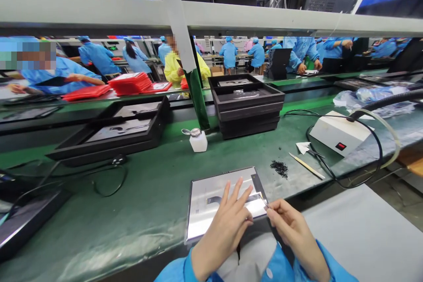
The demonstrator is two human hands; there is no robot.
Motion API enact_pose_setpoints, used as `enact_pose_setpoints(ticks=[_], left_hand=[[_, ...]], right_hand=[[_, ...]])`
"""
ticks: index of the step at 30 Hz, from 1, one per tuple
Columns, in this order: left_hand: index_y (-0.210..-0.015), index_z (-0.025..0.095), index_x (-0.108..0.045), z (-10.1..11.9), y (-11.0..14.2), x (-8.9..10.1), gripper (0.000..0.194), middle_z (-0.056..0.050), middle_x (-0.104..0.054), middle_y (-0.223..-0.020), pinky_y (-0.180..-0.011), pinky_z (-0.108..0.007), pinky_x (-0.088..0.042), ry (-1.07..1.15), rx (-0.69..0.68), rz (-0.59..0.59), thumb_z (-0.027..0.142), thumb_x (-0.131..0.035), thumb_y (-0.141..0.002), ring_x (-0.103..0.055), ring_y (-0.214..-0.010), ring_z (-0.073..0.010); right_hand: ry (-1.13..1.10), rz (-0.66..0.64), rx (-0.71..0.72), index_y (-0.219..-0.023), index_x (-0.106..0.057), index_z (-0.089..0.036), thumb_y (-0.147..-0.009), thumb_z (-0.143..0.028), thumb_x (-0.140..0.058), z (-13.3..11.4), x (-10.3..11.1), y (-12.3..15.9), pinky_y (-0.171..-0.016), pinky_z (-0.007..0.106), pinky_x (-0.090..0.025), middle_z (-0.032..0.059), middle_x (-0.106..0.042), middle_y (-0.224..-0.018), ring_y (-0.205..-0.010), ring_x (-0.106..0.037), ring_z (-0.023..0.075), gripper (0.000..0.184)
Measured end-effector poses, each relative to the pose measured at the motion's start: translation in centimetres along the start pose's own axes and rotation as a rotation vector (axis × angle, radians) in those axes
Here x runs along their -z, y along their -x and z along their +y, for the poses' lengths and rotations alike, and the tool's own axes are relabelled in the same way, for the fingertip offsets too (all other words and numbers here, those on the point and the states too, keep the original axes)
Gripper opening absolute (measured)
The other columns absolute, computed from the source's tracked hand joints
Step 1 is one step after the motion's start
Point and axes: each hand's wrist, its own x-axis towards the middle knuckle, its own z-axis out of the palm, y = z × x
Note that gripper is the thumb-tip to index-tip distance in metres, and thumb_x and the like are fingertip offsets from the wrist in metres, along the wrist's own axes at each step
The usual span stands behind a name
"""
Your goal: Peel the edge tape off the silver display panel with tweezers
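Note:
A flat silver metal panel [211,194] lies on the green bench at its near edge. My left hand [224,229] rests flat on the panel's lower right part, fingers stretched out. My right hand [291,227] is pinched on a thin stick-like tool [263,200], whose tip touches the panel's right edge beside a dark strip [256,183].
A small white bottle [198,140] stands behind the panel. Stacked black trays sit at centre [247,110] and left [112,134]. A white box [337,134] with cables, a wooden stick [307,166] and dark scraps [280,168] lie to the right. Other workers sit beyond.

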Motion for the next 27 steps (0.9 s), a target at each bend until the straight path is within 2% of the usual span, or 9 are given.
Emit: enact_pose_setpoints(ticks=[5, 8, 11, 13, 16, 19, 23, 25, 27], left_hand=[[-0.084, 0.018, -0.056, -0.6, 0.2, 0.0, 0.023, -0.01, -0.039, -0.154, -0.118, -0.061, -0.021, 0.006, -0.008, 0.002, 0.004, -0.04, -0.094, -0.015, -0.148, -0.0291], [-0.086, 0.019, -0.058, -0.9, -0.4, -0.5, 0.023, -0.01, -0.04, -0.153, -0.118, -0.061, -0.021, 0.034, -0.001, -0.046, 0.006, -0.041, -0.094, -0.015, -0.148, -0.0278], [-0.086, 0.019, -0.058, -1.2, -1.1, -1.1, 0.022, -0.009, -0.043, -0.151, -0.117, -0.061, -0.024, 0.03, 0.024, -0.064, 0.005, -0.043, -0.092, -0.016, -0.148, -0.0278], [-0.084, 0.018, -0.056, -1.4, -0.9, -1.4, 0.022, -0.011, -0.044, -0.15, -0.115, -0.063, -0.026, -0.017, 0.039, -0.06, 0.003, -0.042, -0.091, -0.015, -0.148, -0.0291], [-0.081, 0.017, -0.052, -1.3, 0.7, -1.6, 0.024, -0.016, -0.041, -0.151, -0.113, -0.067, -0.026, -0.135, 0.047, -0.023, -0.001, -0.038, -0.09, -0.012, -0.148, -0.0324], [-0.077, 0.017, -0.05, -0.5, 2.7, -1.8, 0.022, -0.02, -0.039, -0.151, -0.113, -0.07, -0.016, -0.251, 0.019, 0.074, 0.0, -0.04, -0.089, -0.012, -0.148, -0.0362], [-0.078, 0.016, -0.051, 0.6, 2.4, -2.2, 0.017, -0.022, -0.042, -0.149, -0.116, -0.067, -0.001, -0.298, -0.11, 0.061, 0.006, -0.045, -0.091, -0.017, -0.147, -0.0358], [-0.08, 0.017, -0.052, 0.5, 0.9, -2.3, 0.015, -0.021, -0.044, -0.147, -0.116, -0.067, -0.002, -0.243, -0.15, 0.011, 0.01, -0.047, -0.092, -0.018, -0.147, -0.0345], [-0.083, 0.017, -0.053, 0.0, -0.6, -2.2, 0.014, -0.018, -0.046, -0.147, -0.117, -0.067, -0.009, -0.151, -0.137, -0.054, 0.009, -0.047, -0.091, -0.017, -0.148, -0.0326]], right_hand=[[0.327, -0.022, 0.082, -0.065, -0.053, -0.022, -0.092, -0.056, -0.049, 3.1, -0.8, 1.1, -0.05, 0.026, -0.031, -0.0047, -0.043, -0.057, -0.052, -0.041, 0.014, 0.043], [0.381, -0.046, 0.092, -0.064, -0.05, -0.023, -0.094, -0.052, -0.045, 4.3, -1.2, 1.7, -0.053, 0.027, -0.032, -0.004, -0.044, -0.059, -0.054, -0.043, 0.0146, 0.043], [0.306, -0.083, 0.073, -0.061, -0.048, -0.022, -0.092, -0.062, -0.044, 5.0, -1.4, 1.5, -0.055, 0.028, -0.031, -0.0042, -0.042, -0.058, -0.055, -0.04, 0.0145, 0.051], [0.184, -0.113, 0.014, -0.064, -0.053, -0.021, -0.088, -0.071, -0.043, 5.3, -1.6, 1.1, -0.052, 0.028, -0.027, -0.0062, -0.037, -0.053, -0.052, -0.035, 0.0135, 0.056], [-0.053, -0.132, -0.11, -0.072, -0.056, -0.02, -0.078, -0.077, -0.054, 6.2, -2.1, 0.7, -0.046, 0.026, -0.017, -0.0107, -0.028, -0.05, -0.047, -0.022, 0.0102, 0.057], [-0.207, -0.118, -0.197, -0.071, -0.049, -0.022, -0.068, -0.074, -0.068, 7.0, -2.9, 0.8, -0.045, 0.025, -0.01, -0.0131, -0.027, -0.049, -0.044, -0.015, 0.0074, 0.056], [-0.177, -0.122, -0.184, -0.068, -0.049, -0.022, -0.072, -0.077, -0.061, 7.2, -3.3, 1.3, -0.043, 0.026, -0.011, -0.0119, -0.032, -0.045, -0.041, -0.018, 0.0075, 0.056], [-0.094, -0.12, -0.16, -0.064, -0.051, -0.021, -0.077, -0.077, -0.055, 7.0, -3.1, 1.6, -0.043, 0.026, -0.013, -0.0105, -0.032, -0.046, -0.041, -0.021, 0.0081, 0.057], [-0.021, -0.096, -0.152, -0.065, -0.054, -0.02, -0.079, -0.076, -0.053, 6.7, -2.9, 1.8, -0.044, 0.026, -0.016, -0.0092, -0.033, -0.049, -0.043, -0.024, 0.0089, 0.058]])
